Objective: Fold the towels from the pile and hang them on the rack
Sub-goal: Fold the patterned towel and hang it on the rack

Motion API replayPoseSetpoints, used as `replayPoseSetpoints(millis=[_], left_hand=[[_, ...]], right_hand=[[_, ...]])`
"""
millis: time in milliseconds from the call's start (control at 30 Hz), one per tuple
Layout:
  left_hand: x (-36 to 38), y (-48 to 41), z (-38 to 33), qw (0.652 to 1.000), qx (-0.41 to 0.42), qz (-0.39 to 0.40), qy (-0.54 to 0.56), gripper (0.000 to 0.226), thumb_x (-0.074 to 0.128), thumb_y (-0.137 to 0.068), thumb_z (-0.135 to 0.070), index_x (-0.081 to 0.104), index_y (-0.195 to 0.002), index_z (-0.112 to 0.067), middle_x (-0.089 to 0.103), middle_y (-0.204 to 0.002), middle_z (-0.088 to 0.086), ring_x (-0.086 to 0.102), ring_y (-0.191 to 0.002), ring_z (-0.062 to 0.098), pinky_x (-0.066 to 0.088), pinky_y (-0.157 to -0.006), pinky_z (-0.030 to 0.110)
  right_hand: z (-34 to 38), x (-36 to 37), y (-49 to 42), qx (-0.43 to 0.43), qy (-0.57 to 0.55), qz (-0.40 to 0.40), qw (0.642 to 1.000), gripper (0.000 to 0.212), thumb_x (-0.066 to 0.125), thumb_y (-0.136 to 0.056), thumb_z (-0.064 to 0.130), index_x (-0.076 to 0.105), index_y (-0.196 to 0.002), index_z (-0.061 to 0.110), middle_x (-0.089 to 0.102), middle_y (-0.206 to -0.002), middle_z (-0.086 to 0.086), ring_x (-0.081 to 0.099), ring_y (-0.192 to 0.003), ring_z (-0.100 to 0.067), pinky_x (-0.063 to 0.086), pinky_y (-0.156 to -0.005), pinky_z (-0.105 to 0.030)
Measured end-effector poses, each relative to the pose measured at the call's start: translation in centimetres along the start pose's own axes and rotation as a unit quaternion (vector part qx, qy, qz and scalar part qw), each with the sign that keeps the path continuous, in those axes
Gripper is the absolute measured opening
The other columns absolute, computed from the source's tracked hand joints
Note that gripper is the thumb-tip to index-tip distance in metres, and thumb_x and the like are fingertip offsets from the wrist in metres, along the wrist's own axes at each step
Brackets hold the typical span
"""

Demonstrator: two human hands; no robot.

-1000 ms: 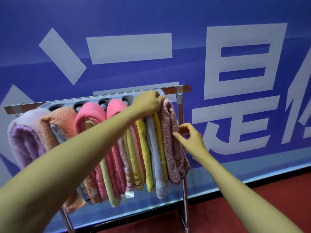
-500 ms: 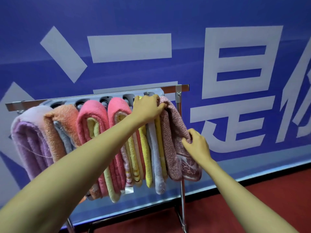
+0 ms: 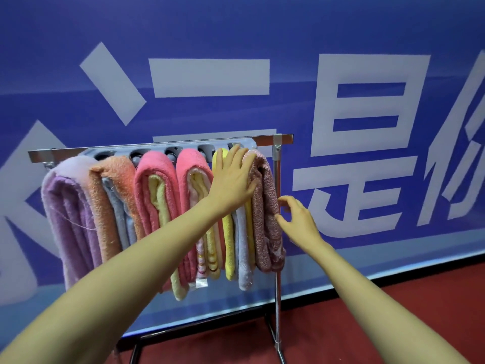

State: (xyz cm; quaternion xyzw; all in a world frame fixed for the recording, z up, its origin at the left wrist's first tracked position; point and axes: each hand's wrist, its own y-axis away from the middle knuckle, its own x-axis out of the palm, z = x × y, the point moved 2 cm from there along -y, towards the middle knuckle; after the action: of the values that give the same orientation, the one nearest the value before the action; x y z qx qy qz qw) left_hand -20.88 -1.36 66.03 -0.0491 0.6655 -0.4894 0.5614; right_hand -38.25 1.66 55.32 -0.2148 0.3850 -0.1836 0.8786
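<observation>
A metal rack (image 3: pixel 283 139) stands before a blue banner, with several folded towels hanging side by side from it. From left to right they are purple (image 3: pixel 68 211), orange (image 3: pixel 115 185), pink (image 3: pixel 154 195), pink over yellow (image 3: pixel 191 185), yellow (image 3: pixel 228 240) and a mauve speckled towel (image 3: pixel 265 214) at the right end. My left hand (image 3: pixel 233 179) lies flat, fingers straight, on the yellow towel against the mauve one. My right hand (image 3: pixel 299 222) hovers beside the mauve towel with loosely spread fingers, holding nothing.
The rack's right upright post (image 3: pixel 277 290) runs down to a red floor (image 3: pixel 341 324). A large blue banner with white characters (image 3: pixel 367 114) fills the wall behind. A grey plastic bar with holes (image 3: pixel 173 151) sits along the top rail.
My left hand has uncurled from the top of the towels and now lies flat. My right hand has let go of the mauve towel, which hangs straight again.
</observation>
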Motion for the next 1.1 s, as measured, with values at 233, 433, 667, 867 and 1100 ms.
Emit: replayPoseSetpoints(millis=[233, 433, 667, 867, 1100], left_hand=[[2.1, 7.7, -1.0, 0.991, 0.087, -0.093, 0.043, 0.049, 0.058, -0.073, -0.014, 0.055, -0.12, -0.003, 0.053, -0.128, 0.02, 0.039, -0.122, 0.035, 0.03, -0.109, 0.052], [6.7, 17.5, -0.5, 0.994, 0.047, 0.049, 0.09, 0.043, 0.048, -0.07, -0.019, 0.06, -0.107, -0.002, 0.058, -0.117, 0.021, 0.054, -0.105, 0.038, 0.041, -0.089, 0.043], [14.3, 30.8, 2.4, 0.949, -0.09, 0.261, 0.154, 0.047, 0.062, -0.074, -0.001, 0.055, -0.12, 0.005, 0.042, -0.137, 0.032, 0.048, -0.119, 0.048, 0.047, -0.092, 0.051], [23.8, 44.1, 3.9, 0.842, -0.272, 0.432, 0.177, 0.061, 0.061, -0.084, -0.012, 0.038, -0.14, -0.006, 0.024, -0.149, 0.023, 0.036, -0.13, 0.041, 0.038, -0.102, 0.048], [33.9, 55.8, 5.2, 0.727, -0.395, 0.518, 0.216, 0.056, 0.065, -0.081, -0.016, 0.047, -0.133, -0.005, 0.044, -0.137, 0.022, 0.041, -0.126, 0.036, 0.033, -0.101, 0.031]], right_hand=[[2.3, -0.3, 3.1, -0.035, 0.046, -0.029, 0.998, 0.044, 0.057, -0.092, 0.016, 0.044, -0.134, 0.015, 0.048, -0.13, -0.003, 0.049, -0.12, -0.021, 0.048, -0.094, -0.041], [1.9, 4.3, 8.0, -0.052, 0.086, 0.039, 0.994, 0.04, 0.059, -0.088, 0.011, 0.051, -0.127, 0.009, 0.051, -0.124, -0.01, 0.052, -0.113, -0.027, 0.046, -0.086, -0.04], [-4.2, 15.2, 14.8, -0.008, 0.144, 0.224, 0.964, 0.043, 0.061, -0.086, 0.008, 0.051, -0.127, 0.002, 0.049, -0.126, -0.017, 0.047, -0.119, -0.035, 0.037, -0.099, -0.04], [-12.7, 27.1, 22.5, 0.133, 0.173, 0.417, 0.883, 0.049, 0.066, -0.084, 0.016, 0.049, -0.129, 0.006, 0.048, -0.127, -0.018, 0.045, -0.121, -0.036, 0.035, -0.103, -0.037], [-20.6, 37.3, 29.3, 0.209, 0.184, 0.52, 0.807, 0.048, 0.061, -0.089, 0.019, 0.045, -0.133, 0.007, 0.044, -0.131, -0.021, 0.046, -0.122, -0.038, 0.038, -0.098, -0.038]])
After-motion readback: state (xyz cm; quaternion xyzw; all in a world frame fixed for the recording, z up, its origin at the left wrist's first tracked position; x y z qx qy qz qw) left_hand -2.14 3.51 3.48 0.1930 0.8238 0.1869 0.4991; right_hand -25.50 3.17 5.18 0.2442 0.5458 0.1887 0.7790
